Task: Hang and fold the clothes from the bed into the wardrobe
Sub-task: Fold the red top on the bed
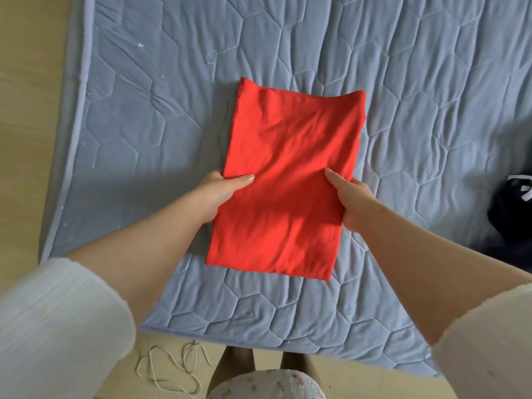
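Grey-blue quilted bed cover (431,96) fills the view. Red folded garment (285,174) lies flat at its centre, a long rectangle. Left hand (221,191) pinches its left edge, thumb on top, fingers tucked beneath; right hand (352,203) pinches the right edge likewise. Dark garment (512,214) at the cover's right border. Loose string (172,367) lies off the cover's near edge.

A blue quilted bed (403,82) carries a folded red garment (288,174) and a dark garment (512,214).
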Tool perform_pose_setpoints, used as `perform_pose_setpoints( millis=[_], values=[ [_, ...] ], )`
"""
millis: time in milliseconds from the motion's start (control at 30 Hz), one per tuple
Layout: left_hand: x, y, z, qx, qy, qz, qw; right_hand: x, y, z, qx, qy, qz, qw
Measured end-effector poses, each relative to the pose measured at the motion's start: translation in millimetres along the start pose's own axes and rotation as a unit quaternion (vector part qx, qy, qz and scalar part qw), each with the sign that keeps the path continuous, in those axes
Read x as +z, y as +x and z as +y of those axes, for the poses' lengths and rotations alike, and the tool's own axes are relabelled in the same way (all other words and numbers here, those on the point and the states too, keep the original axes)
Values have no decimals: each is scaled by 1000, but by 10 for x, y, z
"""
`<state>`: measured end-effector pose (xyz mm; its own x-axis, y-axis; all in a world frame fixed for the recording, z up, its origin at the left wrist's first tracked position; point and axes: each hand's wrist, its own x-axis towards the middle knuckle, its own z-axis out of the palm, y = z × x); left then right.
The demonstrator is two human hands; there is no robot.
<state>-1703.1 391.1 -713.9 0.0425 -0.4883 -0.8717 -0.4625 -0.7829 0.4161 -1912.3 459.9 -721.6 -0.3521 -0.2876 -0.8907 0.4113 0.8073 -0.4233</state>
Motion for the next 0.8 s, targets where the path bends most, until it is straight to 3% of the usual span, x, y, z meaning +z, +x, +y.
perform_pose_setpoints(
  millis=[167,333,567,800],
  values=[
    [-147,-198,186,23,-76,-45,996,-97,-186,-166,-16,33,3,999],
    [-243,-614,642,120,-165,-68,977,-190,-525,-601,-64,83,7,994],
    [-429,-1105,879,220,-125,-68,965,-380,-1087,-1004,-126,122,-23,984],
    [-334,-1232,30,124,11,-77,989,-607,-1164,-153,-17,-1,2,1000]
  ],
)
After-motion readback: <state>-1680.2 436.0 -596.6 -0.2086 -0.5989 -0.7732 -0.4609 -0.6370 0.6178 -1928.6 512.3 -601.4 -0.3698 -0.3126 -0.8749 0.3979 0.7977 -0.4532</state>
